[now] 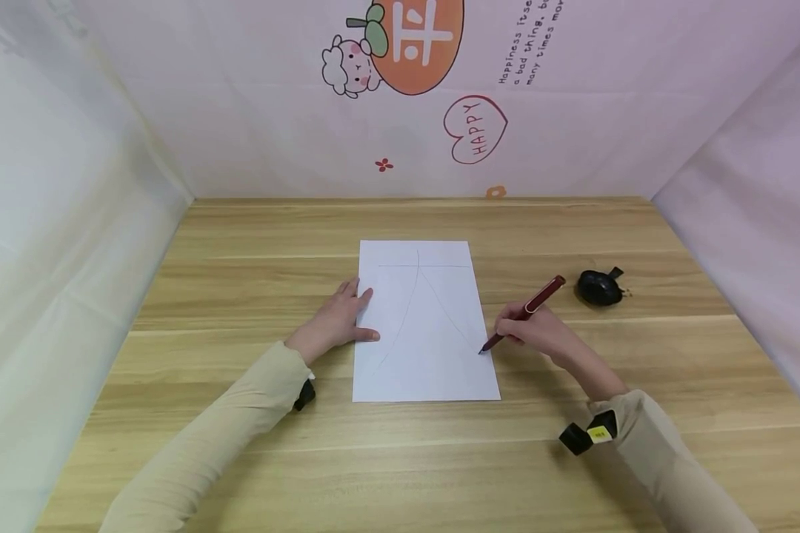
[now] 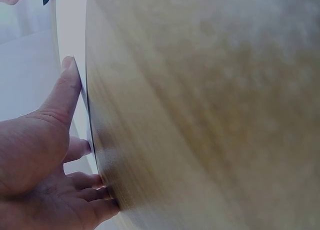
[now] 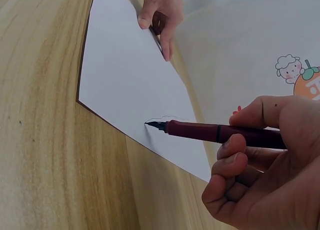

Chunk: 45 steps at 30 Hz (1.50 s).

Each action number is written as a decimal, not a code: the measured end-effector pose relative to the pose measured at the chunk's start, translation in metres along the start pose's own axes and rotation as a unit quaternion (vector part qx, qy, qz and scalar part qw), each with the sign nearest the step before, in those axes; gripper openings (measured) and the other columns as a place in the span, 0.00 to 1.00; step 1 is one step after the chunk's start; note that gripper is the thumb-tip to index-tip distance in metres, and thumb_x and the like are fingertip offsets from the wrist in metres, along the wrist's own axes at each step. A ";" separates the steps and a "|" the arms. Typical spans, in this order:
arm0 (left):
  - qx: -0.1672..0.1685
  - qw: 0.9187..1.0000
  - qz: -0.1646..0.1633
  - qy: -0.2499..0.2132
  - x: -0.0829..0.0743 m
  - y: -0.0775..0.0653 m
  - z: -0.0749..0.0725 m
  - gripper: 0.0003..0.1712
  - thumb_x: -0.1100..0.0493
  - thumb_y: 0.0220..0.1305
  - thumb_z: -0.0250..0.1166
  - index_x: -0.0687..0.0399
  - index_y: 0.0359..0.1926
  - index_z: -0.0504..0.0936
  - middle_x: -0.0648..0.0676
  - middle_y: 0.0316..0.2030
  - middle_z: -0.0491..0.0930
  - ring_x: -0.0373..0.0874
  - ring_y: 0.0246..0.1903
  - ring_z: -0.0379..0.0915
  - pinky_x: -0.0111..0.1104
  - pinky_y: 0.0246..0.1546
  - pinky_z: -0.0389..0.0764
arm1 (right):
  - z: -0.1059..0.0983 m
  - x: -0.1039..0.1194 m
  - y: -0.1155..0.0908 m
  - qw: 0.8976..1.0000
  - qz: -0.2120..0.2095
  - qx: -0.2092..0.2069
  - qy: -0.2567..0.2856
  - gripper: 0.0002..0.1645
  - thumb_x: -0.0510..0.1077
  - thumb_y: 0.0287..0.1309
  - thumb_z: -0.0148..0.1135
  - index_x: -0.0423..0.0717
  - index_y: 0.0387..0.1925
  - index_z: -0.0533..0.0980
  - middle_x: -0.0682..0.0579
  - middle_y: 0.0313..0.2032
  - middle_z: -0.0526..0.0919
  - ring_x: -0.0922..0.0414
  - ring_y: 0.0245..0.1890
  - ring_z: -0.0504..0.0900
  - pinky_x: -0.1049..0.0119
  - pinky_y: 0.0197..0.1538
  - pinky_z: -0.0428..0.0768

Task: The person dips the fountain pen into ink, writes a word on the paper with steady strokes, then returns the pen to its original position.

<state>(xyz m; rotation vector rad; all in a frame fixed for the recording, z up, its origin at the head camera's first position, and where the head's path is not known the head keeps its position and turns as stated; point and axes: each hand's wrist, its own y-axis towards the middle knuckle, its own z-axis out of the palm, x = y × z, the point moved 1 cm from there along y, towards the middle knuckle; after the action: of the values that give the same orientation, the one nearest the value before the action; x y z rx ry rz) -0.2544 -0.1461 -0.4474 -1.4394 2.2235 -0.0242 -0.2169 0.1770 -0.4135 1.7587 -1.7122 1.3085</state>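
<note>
A white sheet of paper (image 1: 433,370) lies on the wooden table, bearing thin lines: a horizontal stroke crossed by a short vertical one near the top, and two long strokes spreading downward. My left hand (image 1: 336,317) rests on the sheet's left edge with thumb and fingers spread, also seen in the left wrist view. In my right hand (image 1: 530,329) a dark red fountain pen (image 3: 192,130) is pinched between thumb and fingers. Its dark nib is at the paper's surface near the right edge, at the lower end of the right slanting stroke.
A black rounded object (image 1: 598,288) with a small tab sits on the table (image 1: 253,244) to the right of my right hand. White printed cloth (image 1: 273,141) hangs behind the table and along both sides. Small black devices are strapped at both wrists.
</note>
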 end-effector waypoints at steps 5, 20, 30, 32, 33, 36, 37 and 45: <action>-0.003 1.000 0.002 0.000 0.000 0.000 -0.001 0.51 0.43 0.56 0.66 0.61 0.71 0.53 0.70 0.72 0.40 0.64 0.72 0.37 0.50 0.70 0.53 | -0.002 0.001 -0.002 1.000 -0.001 0.008 -0.004 0.12 0.41 0.56 0.56 0.33 0.33 0.75 0.58 0.16 0.69 0.63 0.22 0.67 0.72 0.27 0.63; -0.003 1.000 0.006 0.003 0.000 0.000 0.000 0.51 0.43 0.55 0.66 0.62 0.70 0.53 0.71 0.71 0.41 0.65 0.72 0.39 0.50 0.70 0.54 | -0.004 -0.002 -0.006 0.999 -0.009 0.027 -0.019 0.12 0.40 0.56 0.55 0.32 0.32 0.75 0.56 0.17 0.70 0.62 0.23 0.69 0.71 0.28 0.65; 0.004 1.000 -0.004 0.010 0.001 0.003 0.001 0.51 0.42 0.55 0.65 0.62 0.71 0.52 0.70 0.72 0.40 0.64 0.72 0.38 0.50 0.71 0.51 | -0.007 -0.001 -0.007 0.999 0.009 0.033 -0.013 0.10 0.40 0.56 0.56 0.34 0.32 0.74 0.56 0.16 0.68 0.61 0.22 0.68 0.70 0.28 0.62; 0.004 1.000 -0.002 0.012 0.001 0.002 0.000 0.51 0.42 0.56 0.65 0.62 0.71 0.52 0.71 0.72 0.40 0.65 0.72 0.38 0.50 0.71 0.51 | -0.007 0.000 -0.007 0.999 0.008 0.033 -0.012 0.09 0.40 0.55 0.56 0.34 0.32 0.74 0.57 0.16 0.67 0.62 0.22 0.67 0.70 0.28 0.62; 0.005 1.000 -0.002 0.013 0.001 0.002 -0.001 0.51 0.42 0.56 0.65 0.62 0.71 0.52 0.71 0.72 0.40 0.65 0.72 0.38 0.50 0.71 0.51 | -0.007 0.000 -0.007 0.999 0.009 0.034 -0.013 0.09 0.40 0.55 0.56 0.34 0.32 0.74 0.57 0.16 0.67 0.62 0.23 0.67 0.71 0.28 0.62; 0.004 1.000 0.000 0.012 0.001 0.001 -0.003 0.51 0.42 0.56 0.66 0.62 0.71 0.53 0.71 0.72 0.40 0.65 0.72 0.38 0.50 0.70 0.52 | -0.007 0.001 -0.008 0.999 0.011 0.034 -0.013 0.09 0.40 0.55 0.55 0.35 0.32 0.74 0.57 0.16 0.67 0.62 0.23 0.67 0.70 0.28 0.62; 0.003 1.000 0.001 0.013 0.001 0.001 -0.003 0.51 0.42 0.56 0.65 0.62 0.71 0.53 0.71 0.71 0.40 0.65 0.71 0.38 0.50 0.70 0.53 | -0.007 0.001 -0.008 0.999 0.011 0.033 -0.014 0.09 0.40 0.55 0.55 0.35 0.32 0.74 0.57 0.16 0.67 0.62 0.23 0.67 0.70 0.28 0.62; 0.010 1.000 0.001 0.017 0.001 0.001 -0.003 0.51 0.42 0.56 0.65 0.62 0.71 0.52 0.70 0.72 0.40 0.65 0.72 0.38 0.50 0.70 0.53 | -0.013 -0.004 -0.008 0.999 0.007 0.029 0.042 0.12 0.42 0.59 0.56 0.34 0.35 0.75 0.56 0.19 0.71 0.63 0.25 0.69 0.69 0.31 0.68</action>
<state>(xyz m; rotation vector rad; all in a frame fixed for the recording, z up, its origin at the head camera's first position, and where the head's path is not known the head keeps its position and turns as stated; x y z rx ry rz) -0.2565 -0.1478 -0.4455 -1.4356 2.2458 -0.0690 -0.2133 0.1908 -0.4074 1.7013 -1.6586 1.4306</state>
